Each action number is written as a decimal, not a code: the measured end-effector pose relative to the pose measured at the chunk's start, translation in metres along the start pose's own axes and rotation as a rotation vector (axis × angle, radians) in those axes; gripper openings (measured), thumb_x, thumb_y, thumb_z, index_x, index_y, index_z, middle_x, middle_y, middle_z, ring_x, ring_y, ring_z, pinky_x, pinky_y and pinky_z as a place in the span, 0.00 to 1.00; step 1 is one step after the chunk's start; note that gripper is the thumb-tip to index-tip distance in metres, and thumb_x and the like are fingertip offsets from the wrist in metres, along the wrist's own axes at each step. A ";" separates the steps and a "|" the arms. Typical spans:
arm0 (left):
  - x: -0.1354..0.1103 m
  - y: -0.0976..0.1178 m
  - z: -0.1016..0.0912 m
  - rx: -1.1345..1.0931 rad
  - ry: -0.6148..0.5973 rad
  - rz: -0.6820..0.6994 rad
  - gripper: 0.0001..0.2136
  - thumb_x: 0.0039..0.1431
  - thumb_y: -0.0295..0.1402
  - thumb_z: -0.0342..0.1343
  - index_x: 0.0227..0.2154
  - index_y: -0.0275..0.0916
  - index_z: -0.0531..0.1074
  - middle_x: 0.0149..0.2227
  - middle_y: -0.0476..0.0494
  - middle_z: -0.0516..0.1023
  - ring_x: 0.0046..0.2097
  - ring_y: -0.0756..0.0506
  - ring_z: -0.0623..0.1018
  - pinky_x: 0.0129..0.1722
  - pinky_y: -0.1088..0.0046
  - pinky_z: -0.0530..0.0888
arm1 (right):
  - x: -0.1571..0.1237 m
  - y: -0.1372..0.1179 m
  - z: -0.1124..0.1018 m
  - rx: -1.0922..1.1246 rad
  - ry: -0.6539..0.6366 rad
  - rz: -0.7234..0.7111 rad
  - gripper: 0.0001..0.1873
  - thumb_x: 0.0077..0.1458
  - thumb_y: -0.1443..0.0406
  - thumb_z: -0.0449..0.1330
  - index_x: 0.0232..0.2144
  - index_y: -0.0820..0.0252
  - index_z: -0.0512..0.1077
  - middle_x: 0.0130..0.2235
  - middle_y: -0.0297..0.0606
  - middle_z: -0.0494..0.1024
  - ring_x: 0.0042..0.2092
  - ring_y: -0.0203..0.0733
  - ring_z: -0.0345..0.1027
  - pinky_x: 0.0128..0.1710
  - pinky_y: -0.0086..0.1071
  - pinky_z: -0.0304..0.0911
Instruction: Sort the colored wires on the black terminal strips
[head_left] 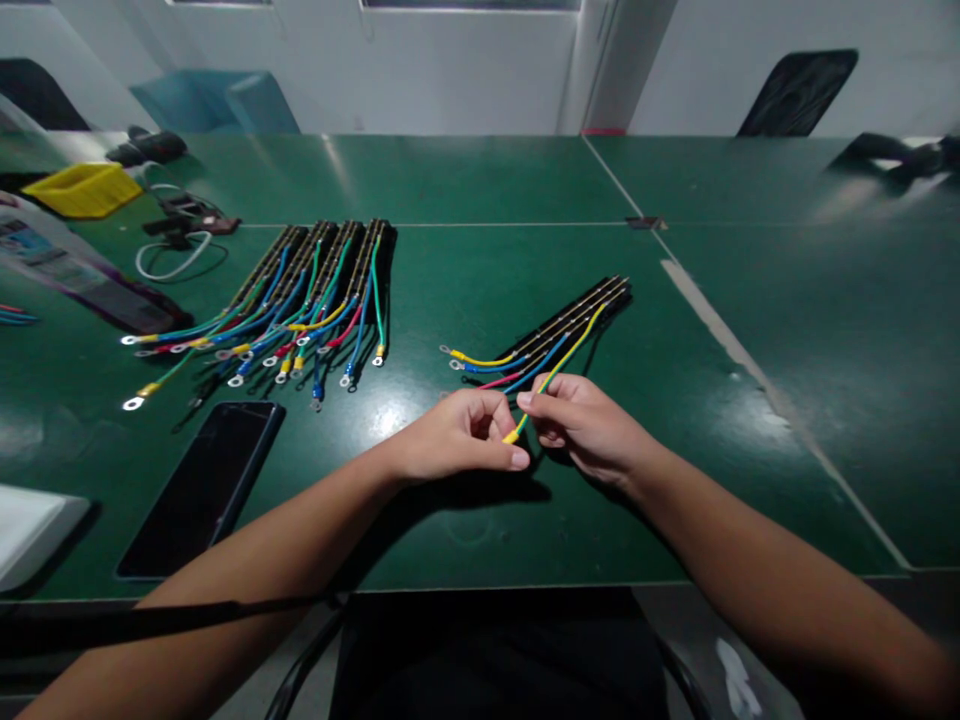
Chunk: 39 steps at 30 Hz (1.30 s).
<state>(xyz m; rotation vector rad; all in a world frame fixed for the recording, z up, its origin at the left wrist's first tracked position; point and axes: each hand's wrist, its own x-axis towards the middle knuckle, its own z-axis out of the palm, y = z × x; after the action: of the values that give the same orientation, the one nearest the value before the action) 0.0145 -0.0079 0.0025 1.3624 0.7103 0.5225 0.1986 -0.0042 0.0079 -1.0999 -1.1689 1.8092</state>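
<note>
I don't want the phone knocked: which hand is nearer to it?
Left. The left hand is to the right of the phone, its forearm passing close by; the right hand is farther right, beyond the left.

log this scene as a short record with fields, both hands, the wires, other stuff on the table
right hand: pinching a yellow-green wire between thumb and finger
left hand: at the wire's yellow sleeve; firm grip unclear
near strip: black terminal strip just beyond the hands, with yellow, blue and red wires
other strips: four wired strips side by side, farther left
left side: smartphone, bottle, yellow bin, white cable
surface: green tabletop
</note>
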 end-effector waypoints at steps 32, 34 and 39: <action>-0.005 -0.004 0.012 1.118 0.452 0.381 0.08 0.59 0.35 0.50 0.27 0.36 0.67 0.20 0.52 0.69 0.21 0.53 0.66 0.24 0.77 0.58 | 0.003 0.003 -0.006 -0.153 0.016 0.026 0.14 0.50 0.57 0.62 0.30 0.63 0.67 0.19 0.27 0.63 0.18 0.28 0.52 0.17 0.24 0.48; -0.005 -0.003 0.013 1.153 0.453 0.354 0.10 0.61 0.35 0.49 0.27 0.36 0.67 0.20 0.51 0.68 0.22 0.52 0.66 0.24 0.77 0.57 | 0.003 0.003 -0.006 -0.157 0.020 0.034 0.14 0.51 0.56 0.61 0.29 0.63 0.67 0.19 0.27 0.64 0.19 0.28 0.53 0.17 0.24 0.48; -0.005 -0.002 0.014 1.098 0.433 0.301 0.12 0.62 0.35 0.48 0.24 0.36 0.67 0.18 0.52 0.67 0.20 0.53 0.65 0.23 0.77 0.56 | 0.003 0.004 -0.007 -0.149 0.023 0.057 0.15 0.51 0.56 0.61 0.27 0.62 0.65 0.18 0.27 0.64 0.19 0.28 0.54 0.18 0.23 0.48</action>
<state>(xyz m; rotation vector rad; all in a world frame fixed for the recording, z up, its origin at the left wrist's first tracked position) 0.0215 -0.0215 0.0025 2.4431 1.2467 0.7135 0.2032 -0.0010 0.0021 -1.2462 -1.2876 1.7705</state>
